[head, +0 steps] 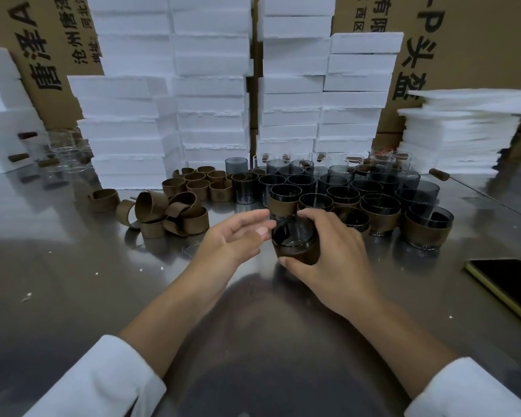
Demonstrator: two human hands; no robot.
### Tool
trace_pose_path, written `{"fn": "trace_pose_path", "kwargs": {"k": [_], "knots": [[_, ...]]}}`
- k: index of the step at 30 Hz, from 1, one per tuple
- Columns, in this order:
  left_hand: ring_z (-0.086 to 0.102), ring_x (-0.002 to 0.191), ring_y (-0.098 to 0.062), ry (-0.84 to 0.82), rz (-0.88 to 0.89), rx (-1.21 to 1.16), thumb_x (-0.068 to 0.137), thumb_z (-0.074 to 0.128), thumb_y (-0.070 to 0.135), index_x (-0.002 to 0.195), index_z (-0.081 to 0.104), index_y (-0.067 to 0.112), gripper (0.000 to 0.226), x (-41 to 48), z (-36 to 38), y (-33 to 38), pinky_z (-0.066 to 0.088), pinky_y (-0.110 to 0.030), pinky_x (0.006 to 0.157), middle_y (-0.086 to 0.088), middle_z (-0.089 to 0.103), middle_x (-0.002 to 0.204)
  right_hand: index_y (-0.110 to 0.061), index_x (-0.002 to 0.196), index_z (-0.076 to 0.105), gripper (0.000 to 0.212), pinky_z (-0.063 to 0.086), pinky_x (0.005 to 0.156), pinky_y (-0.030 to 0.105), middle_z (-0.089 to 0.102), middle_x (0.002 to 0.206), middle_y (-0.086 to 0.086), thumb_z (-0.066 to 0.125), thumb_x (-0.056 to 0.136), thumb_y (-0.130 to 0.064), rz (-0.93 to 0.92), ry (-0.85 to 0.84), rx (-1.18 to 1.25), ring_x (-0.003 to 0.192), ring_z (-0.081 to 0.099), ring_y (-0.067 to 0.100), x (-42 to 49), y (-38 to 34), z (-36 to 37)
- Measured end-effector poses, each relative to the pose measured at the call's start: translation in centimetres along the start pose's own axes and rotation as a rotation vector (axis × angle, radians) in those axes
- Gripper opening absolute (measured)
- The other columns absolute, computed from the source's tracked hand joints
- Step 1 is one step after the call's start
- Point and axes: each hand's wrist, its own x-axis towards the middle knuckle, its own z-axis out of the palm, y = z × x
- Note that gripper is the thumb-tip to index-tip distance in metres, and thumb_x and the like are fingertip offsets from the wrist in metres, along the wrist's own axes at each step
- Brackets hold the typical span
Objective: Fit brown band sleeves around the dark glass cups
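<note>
1. The right hand [334, 260] grips a dark glass cup [294, 236] with a brown band sleeve [301, 255] around it, near the middle of the shiny steel counter [73, 281].
2. The left hand [235, 239] is loosely spread and holds nothing, just left of that cup.
3. Loose brown bands [169, 215] are heaped far left, and more dark cups [343, 188] crowd far right.

A dark smoky round glass cup [294, 233] wears a plain brown band sleeve [301, 255], left of it lie loose curled brown bands [175, 212], behind it white foam blocks [211, 85] and tan cardboard boxes [478, 40] printed with black characters, right of it a yellow-green-edged black phone [509, 284].
</note>
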Motion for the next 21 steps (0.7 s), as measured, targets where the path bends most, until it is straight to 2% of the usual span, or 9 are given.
{"fn": "trace_pose_path", "kwargs": {"k": [3, 7, 10, 15, 21], "knots": [[0.066, 0.102, -0.004, 0.024, -0.006, -0.008, 0.091, 0.058, 0.015, 0.11, 0.065, 0.026, 0.024, 0.0, 0.1, 0.0, 0.048, -0.025, 0.086, 0.01, 0.073, 0.106, -0.026, 0.137, 0.042, 0.069, 0.015, 0.109, 0.032, 0.05, 0.135, -0.007, 0.071, 0.079, -0.047, 0.037, 0.024, -0.14, 0.135, 0.031, 0.015, 0.5, 0.2, 0.1], [0.068, 0.101, -0.008, 0.032, -0.001, -0.015, 0.084, 0.063, 0.021, 0.108, 0.066, 0.026, 0.025, 0.0, 0.0, -0.1, 0.048, -0.028, 0.085, 0.007, 0.073, 0.105, -0.023, 0.144, 0.036, 0.069, 0.002, 0.118, 0.039, 0.043, 0.147, -0.003, 0.064, 0.086, -0.047, 0.119, -0.009, -0.178, 0.145, 0.016, 0.014, 0.7, 1.0, -0.3], [0.068, 0.101, -0.009, 0.025, 0.007, -0.019, 0.072, 0.064, 0.033, 0.108, 0.066, 0.025, 0.037, -0.1, 0.0, -0.1, 0.047, -0.029, 0.085, 0.005, 0.074, 0.104, -0.023, 0.143, 0.039, 0.067, 0.002, 0.118, 0.04, 0.042, 0.149, -0.002, 0.064, 0.086, -0.045, 0.151, 0.02, -0.179, 0.147, 0.015, 0.014, 0.8, 1.5, -0.4], [0.069, 0.099, -0.01, 0.032, 0.01, -0.036, 0.069, 0.065, 0.035, 0.107, 0.066, 0.023, 0.04, -0.1, 0.1, 0.0, 0.048, -0.03, 0.085, 0.004, 0.074, 0.103, -0.021, 0.142, 0.042, 0.064, 0.001, 0.119, 0.043, 0.035, 0.155, -0.001, 0.059, 0.087, -0.05, 0.233, 0.025, -0.255, 0.148, 0.01, 0.014, 1.0, 2.3, -0.5], [0.069, 0.098, -0.012, 0.041, -0.004, -0.065, 0.077, 0.065, 0.023, 0.108, 0.066, 0.021, 0.031, 0.2, 0.0, 0.2, 0.049, -0.029, 0.084, 0.003, 0.074, 0.103, -0.018, 0.151, 0.024, 0.071, -0.004, 0.118, 0.047, 0.017, 0.161, 0.001, 0.051, 0.091, -0.046, 0.305, -0.01, -0.314, 0.15, -0.004, 0.015, 1.0, 2.3, -0.7]]}}
